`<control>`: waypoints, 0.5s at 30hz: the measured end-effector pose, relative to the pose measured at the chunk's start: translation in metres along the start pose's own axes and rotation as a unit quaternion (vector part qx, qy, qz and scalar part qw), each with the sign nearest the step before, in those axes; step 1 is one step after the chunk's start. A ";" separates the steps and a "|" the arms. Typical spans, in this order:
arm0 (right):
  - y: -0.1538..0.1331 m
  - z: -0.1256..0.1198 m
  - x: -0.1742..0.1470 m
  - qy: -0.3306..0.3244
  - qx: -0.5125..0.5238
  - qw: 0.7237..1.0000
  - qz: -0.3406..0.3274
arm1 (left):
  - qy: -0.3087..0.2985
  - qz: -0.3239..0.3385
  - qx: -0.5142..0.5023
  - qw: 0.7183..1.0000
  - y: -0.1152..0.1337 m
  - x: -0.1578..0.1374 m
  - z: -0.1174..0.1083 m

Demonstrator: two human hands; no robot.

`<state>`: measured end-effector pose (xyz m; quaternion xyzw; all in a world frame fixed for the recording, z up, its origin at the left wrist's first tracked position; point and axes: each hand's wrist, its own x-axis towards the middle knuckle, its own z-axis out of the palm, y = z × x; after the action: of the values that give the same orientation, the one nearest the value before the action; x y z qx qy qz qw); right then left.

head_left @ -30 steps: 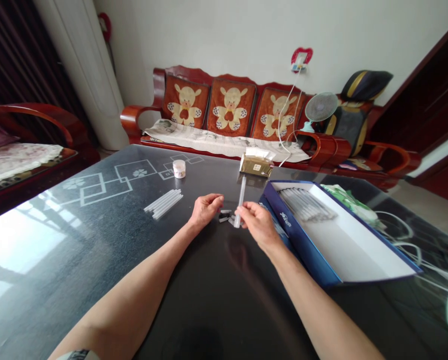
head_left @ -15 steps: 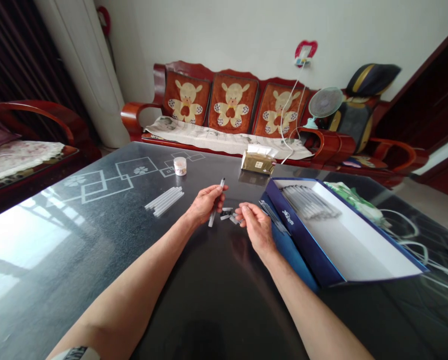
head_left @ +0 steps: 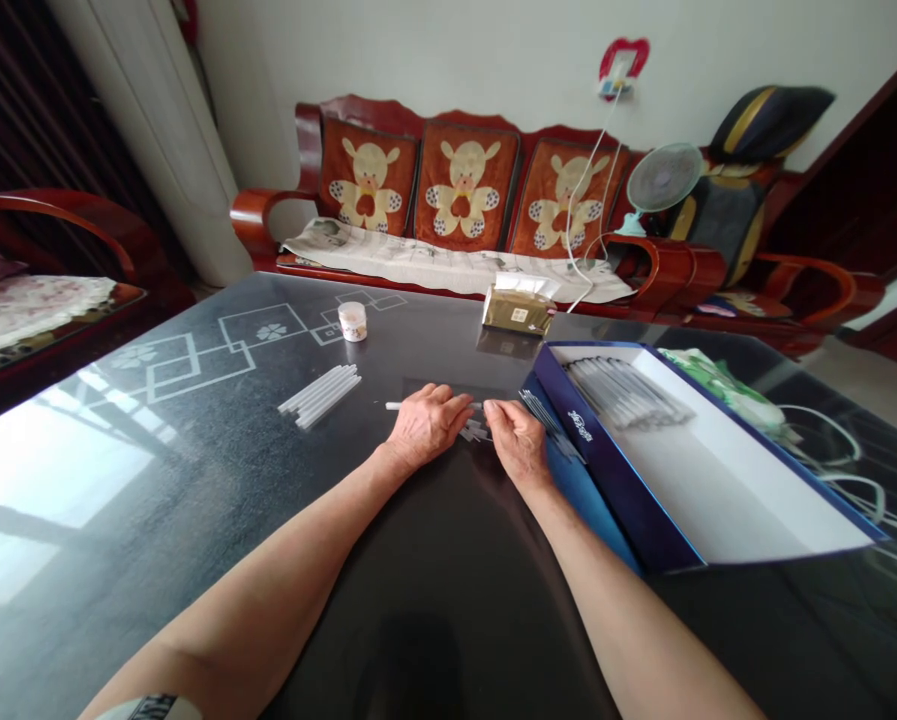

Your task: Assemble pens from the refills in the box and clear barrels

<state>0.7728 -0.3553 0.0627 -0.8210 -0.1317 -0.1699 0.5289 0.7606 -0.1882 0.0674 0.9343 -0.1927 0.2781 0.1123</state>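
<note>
My left hand (head_left: 431, 425) is closed round a pale pen barrel (head_left: 393, 405) lying sideways, its far left end sticking out past the fingers. Close by on the right, my right hand (head_left: 517, 438) is pinched at the barrel's other end; whatever small piece it grips is hidden. Small pale and dark pen parts (head_left: 476, 432) lie on the table between the hands, partly covered. Left of my hands is a bundle of white pen barrels (head_left: 320, 395). Thin dark pen refills (head_left: 549, 422) rest beside my right hand, along the box.
A blue box (head_left: 628, 480) with a white inside holds a row of assembled pens (head_left: 624, 392). A small white tub (head_left: 353, 322) and a tissue box (head_left: 519, 308) stand farther back on the dark table (head_left: 418, 560). White cables (head_left: 860, 490) and a green-white bag (head_left: 725, 390) lie right.
My left hand has turned palm down, bringing the pen barrel from upright to sideways. My right hand has come up to its right end. The view has shifted slightly.
</note>
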 end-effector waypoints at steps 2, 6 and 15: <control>0.000 0.000 0.000 -0.005 0.007 1.000 0.009 | -0.004 -0.001 -0.001 1.000 0.000 0.001 0.000; 0.001 -0.001 0.001 -0.021 0.023 0.999 0.035 | -0.010 -0.005 0.001 1.000 0.002 0.002 -0.001; 0.008 -0.001 0.000 -0.056 0.097 0.993 0.027 | -0.014 0.004 0.005 1.000 0.001 0.002 -0.003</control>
<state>0.7759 -0.3590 0.0566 -0.7775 -0.1551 -0.0955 0.6019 0.7601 -0.1888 0.0710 0.9378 -0.1968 0.2665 0.1036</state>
